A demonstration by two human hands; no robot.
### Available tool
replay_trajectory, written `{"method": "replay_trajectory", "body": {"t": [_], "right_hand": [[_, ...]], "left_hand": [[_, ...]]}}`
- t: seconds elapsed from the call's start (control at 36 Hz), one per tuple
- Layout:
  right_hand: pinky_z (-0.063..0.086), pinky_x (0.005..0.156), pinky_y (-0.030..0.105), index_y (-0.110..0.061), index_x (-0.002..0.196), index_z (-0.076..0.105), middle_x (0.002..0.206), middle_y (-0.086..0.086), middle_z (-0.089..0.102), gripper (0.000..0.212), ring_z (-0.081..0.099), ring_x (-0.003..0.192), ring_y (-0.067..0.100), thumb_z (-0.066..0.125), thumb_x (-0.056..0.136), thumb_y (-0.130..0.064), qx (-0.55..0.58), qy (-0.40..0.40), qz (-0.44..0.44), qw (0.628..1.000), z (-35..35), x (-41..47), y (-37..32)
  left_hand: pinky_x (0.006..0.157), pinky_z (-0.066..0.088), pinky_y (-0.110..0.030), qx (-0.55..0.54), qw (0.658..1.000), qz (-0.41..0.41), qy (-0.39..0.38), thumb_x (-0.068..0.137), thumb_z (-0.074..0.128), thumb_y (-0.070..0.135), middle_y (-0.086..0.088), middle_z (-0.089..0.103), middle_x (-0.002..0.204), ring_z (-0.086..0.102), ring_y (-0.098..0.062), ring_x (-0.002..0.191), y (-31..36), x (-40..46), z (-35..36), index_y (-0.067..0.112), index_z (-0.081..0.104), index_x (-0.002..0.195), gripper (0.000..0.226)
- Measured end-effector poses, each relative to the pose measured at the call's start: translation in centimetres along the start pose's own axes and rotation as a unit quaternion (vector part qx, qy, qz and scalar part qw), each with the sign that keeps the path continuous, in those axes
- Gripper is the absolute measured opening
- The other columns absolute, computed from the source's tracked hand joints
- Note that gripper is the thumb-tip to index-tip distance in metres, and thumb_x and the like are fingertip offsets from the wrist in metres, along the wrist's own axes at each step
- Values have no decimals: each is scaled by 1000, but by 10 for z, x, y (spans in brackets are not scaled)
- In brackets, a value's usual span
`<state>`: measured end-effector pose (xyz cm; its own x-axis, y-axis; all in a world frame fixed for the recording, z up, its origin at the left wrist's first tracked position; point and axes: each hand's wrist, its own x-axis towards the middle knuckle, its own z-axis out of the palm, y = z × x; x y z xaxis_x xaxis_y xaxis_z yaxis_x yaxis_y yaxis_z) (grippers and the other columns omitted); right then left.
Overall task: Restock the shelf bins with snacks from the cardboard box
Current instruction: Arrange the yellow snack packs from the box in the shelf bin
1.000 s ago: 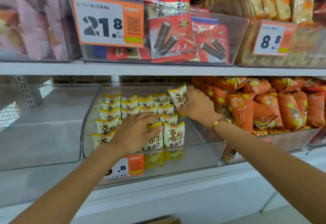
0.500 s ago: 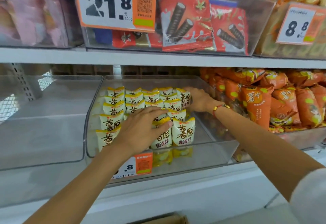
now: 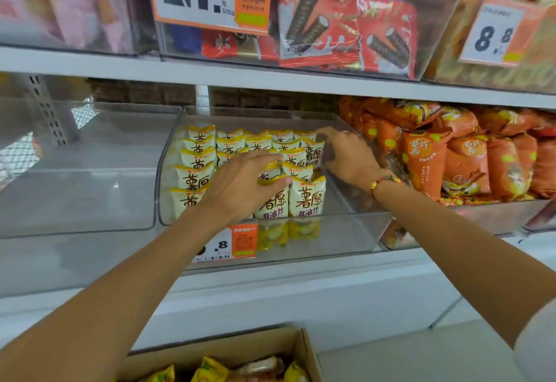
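Snack packets [image 3: 307,198], yellow and white, stand in rows inside the clear middle bin [image 3: 355,231] on the lower shelf. The left hand [image 3: 240,186] lies flat and spread over the near rows, fingers loose, gripping nothing. The right hand [image 3: 346,156] is at the far right end of the rows, fingers curled beside a packet; whether it grips one cannot be told. Near the bottom edge, the cardboard box [image 3: 228,348] holds more packets.

Two hands reach in, the left hand [image 3: 240,184] and right hand [image 3: 346,156], over one cardboard box [image 3: 210,351], among three clear bins on the middle shelf, three price tags, and roughly seventeen visible yellow-and-white snack packs [image 3: 307,198].
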<state>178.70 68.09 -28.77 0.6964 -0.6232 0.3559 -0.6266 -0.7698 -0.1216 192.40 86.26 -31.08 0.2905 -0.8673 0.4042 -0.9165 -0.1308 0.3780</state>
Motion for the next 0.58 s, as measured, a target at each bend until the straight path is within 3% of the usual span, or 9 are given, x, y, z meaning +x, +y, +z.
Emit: {"method": "replay_trajectory", "body": {"t": [0.17,0.25,0.33,0.39,0.44,0.53,0.58], "right_hand": [[54,73,45,-18,124,59,103,6,64,39,60,88,22,64,86,-16,95,98,-57,989,-28,-70,-21],[55,70,41,-21,118,62,99,0,63,31,58,83,15,65,88,-26,121,112,-79,983,-31,-116,-34],[55,66,35,-23,118,62,99,-1,66,31,62,83,18,67,87,-30,89,96,-118,984,-21,-165,-50],[50,64,30,-24,118,63,95,-2,66,32,63,78,18,69,87,-32,75,50,-133,987,-8,-190,-58],[51,70,28,-30,117,62,99,-10,63,29,61,82,11,65,89,-37,83,-72,-131,985,8,-208,-65],[48,80,32,-34,117,59,103,-16,56,30,57,93,9,62,89,-43,83,-272,-135,949,36,-228,-72],[43,76,28,-30,120,59,107,-11,58,35,56,97,12,64,88,-44,79,-347,-135,925,55,-240,-77]], "left_hand": [[89,43,-36,97,975,105,169,93,50,43,2,67,109,60,-21,103,19,-30,-15,21,68,109,33],[84,45,-35,62,963,134,226,92,58,33,4,67,103,60,-19,99,22,-68,-14,19,69,103,21],[81,45,-32,38,962,138,233,90,60,26,3,67,102,59,-19,97,21,-117,-15,17,69,101,18],[79,45,-30,41,970,112,210,88,58,28,5,67,101,58,-15,95,16,-149,-14,19,69,100,19],[77,50,-31,38,984,74,157,88,52,34,9,67,102,58,-12,98,7,-179,-10,23,69,101,24],[76,48,-29,24,999,-1,47,91,53,34,14,64,110,56,-9,105,-8,-219,-2,29,66,107,21],[81,45,-28,39,997,-47,-47,95,54,33,15,60,119,52,-9,113,-22,-243,6,30,62,116,23]]}}
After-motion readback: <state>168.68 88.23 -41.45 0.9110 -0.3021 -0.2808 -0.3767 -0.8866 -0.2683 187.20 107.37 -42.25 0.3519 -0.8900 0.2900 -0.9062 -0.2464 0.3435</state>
